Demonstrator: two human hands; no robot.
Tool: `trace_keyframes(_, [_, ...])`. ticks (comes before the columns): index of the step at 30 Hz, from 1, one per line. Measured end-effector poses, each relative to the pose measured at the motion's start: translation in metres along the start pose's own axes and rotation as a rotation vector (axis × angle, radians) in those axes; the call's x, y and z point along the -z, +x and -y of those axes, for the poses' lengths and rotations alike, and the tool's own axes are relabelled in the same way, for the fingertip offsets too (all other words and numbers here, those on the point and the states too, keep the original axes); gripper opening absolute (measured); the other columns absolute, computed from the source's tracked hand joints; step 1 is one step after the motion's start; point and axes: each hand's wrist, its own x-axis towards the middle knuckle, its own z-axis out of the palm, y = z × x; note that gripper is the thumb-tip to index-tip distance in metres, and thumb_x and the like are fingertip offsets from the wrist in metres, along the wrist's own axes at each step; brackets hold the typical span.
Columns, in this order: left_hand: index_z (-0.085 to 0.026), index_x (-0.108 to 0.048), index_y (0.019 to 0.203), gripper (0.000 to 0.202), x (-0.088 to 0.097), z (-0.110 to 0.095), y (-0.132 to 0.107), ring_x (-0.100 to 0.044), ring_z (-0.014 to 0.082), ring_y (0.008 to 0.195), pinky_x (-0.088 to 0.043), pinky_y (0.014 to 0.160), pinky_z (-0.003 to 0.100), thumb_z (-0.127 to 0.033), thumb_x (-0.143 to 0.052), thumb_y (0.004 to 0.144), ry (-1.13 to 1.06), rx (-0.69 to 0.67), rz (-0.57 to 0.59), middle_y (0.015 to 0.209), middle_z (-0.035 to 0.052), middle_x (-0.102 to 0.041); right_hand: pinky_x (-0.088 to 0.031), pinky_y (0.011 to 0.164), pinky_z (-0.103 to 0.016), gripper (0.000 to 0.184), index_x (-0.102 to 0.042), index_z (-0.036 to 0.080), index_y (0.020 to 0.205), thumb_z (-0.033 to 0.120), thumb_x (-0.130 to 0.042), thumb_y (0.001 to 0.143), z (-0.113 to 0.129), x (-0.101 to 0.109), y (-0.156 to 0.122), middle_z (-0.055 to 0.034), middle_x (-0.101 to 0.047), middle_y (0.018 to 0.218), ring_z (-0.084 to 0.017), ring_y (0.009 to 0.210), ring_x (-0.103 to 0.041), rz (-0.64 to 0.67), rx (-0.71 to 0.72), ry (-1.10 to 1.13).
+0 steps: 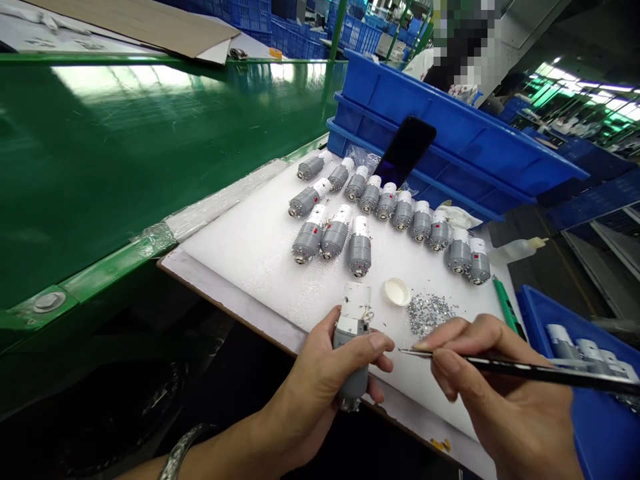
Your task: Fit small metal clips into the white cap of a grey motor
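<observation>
Head view: white foam board (250, 267) by green conveyor belt (150, 153), fourteen grey cylindrical motors (371, 198) along far edge; left hand (313, 390) wraps fifteenth motor (353, 333), right hand (500, 393) pinches black tweezers (505, 365) between narrowed fingers.

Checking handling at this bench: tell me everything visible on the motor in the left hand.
The small electric motor has a matte grey cylindrical body, a blocky white end and a metallic opposite end. A small shiny curl sits at the white end, too small to identify. The left hand wraps the grey body, thumb across it, holding it slightly tilted with the white end away from the person, above the edge of the white foam sheet. The tweezers in the right hand point towards it but appear not to touch it.
</observation>
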Motion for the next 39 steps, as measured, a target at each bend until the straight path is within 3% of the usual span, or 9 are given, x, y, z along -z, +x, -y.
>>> trace_keyframes(5, [-0.016,-0.054,0.103,0.031,-0.005,0.004,0.003,-0.057,0.0065,0.048,-0.045,0.051,0.016,-0.033,-0.071,0.083,-0.078,0.085,0.059,0.073,0.0,-0.067,-0.055,0.051,-0.017,0.013,-0.061,0.022,0.075,0.018,-0.07,0.084,0.017,-0.009,-0.009,-0.002,-0.07,0.078,-0.011,0.06,-0.064,-0.084,0.043,-0.079])
trace_keyframes(9, [-0.015,-0.055,0.099,0.028,-0.005,0.005,0.004,-0.056,0.0068,0.046,-0.044,0.047,0.015,-0.027,-0.072,0.081,-0.094,0.108,0.058,0.068,-0.0001,-0.065,-0.061,0.061,-0.017,0.011,-0.06,0.024,0.081,0.017,-0.068,0.087,0.019,-0.006,-0.011,0.0006,-0.072,0.083,-0.016,0.075,-0.074,-0.002,0.114,-0.203])
trace_keyframes(16, [-0.014,-0.06,0.087,0.018,-0.009,0.006,0.004,-0.057,0.0059,0.047,-0.046,0.048,0.014,-0.027,-0.07,0.082,-0.179,0.122,0.042,0.067,-0.0002,-0.065,-0.06,0.074,-0.015,0.017,-0.063,0.02,0.088,0.007,-0.071,0.081,0.009,-0.016,-0.024,-0.0001,-0.072,0.086,-0.013,0.081,-0.074,-0.137,0.332,-0.319])
trace_keyframes(20, [-0.014,-0.061,0.094,0.022,-0.008,0.009,0.003,-0.058,0.0056,0.048,-0.046,0.049,0.014,-0.028,-0.073,0.082,-0.205,0.119,0.026,0.069,-0.0008,-0.065,-0.059,0.076,-0.015,0.018,-0.064,0.02,0.088,0.004,-0.071,0.081,0.007,-0.021,-0.025,0.0009,-0.072,0.085,-0.011,0.084,-0.073,-0.187,0.391,-0.346])
trace_keyframes(26, [-0.015,-0.059,0.095,0.023,-0.009,0.013,0.003,-0.059,0.0055,0.05,-0.046,0.053,0.015,-0.029,-0.073,0.082,-0.219,0.107,-0.002,0.071,-0.001,-0.065,-0.059,0.075,-0.018,0.023,-0.064,0.018,0.089,0.001,-0.073,0.077,0.006,-0.022,-0.026,-0.0009,-0.073,0.089,-0.012,0.082,-0.072,-0.161,0.466,-0.393])
trace_keyframes(30, [-0.015,-0.057,0.096,0.022,-0.01,0.013,0.003,-0.059,0.0063,0.052,-0.047,0.056,0.017,-0.03,-0.07,0.084,-0.163,0.081,-0.012,0.074,0.0,-0.065,-0.058,0.068,-0.019,0.015,-0.064,0.02,0.082,0.007,-0.072,0.081,0.006,-0.027,-0.025,0.0012,-0.072,0.081,-0.012,0.076,-0.072,-0.278,0.34,-0.294])
trace_keyframes(34, [-0.015,-0.056,0.103,0.034,-0.004,0.01,0.002,-0.057,0.0064,0.051,-0.044,0.053,0.017,-0.039,-0.071,0.085,-0.011,0.044,0.017,0.08,0.0006,-0.065,-0.05,0.052,-0.021,0.017,-0.06,0.02,0.072,0.02,-0.073,0.083,-0.007,-0.017,-0.003,0.0022,-0.066,0.069,-0.01,0.056,-0.063,-0.367,0.175,-0.158])
trace_keyframes(39, [-0.015,-0.053,0.103,0.04,0.006,0.01,-0.005,-0.056,0.0075,0.054,-0.043,0.056,0.021,-0.052,-0.061,0.088,0.123,0.042,0.06,0.084,0.0029,-0.065,-0.036,0.04,-0.02,0.023,-0.062,0.019,0.073,0.037,-0.074,0.081,-0.037,0.001,0.036,0.0044,-0.054,0.051,-0.009,0.044,-0.047,-0.272,-0.062,-0.284])
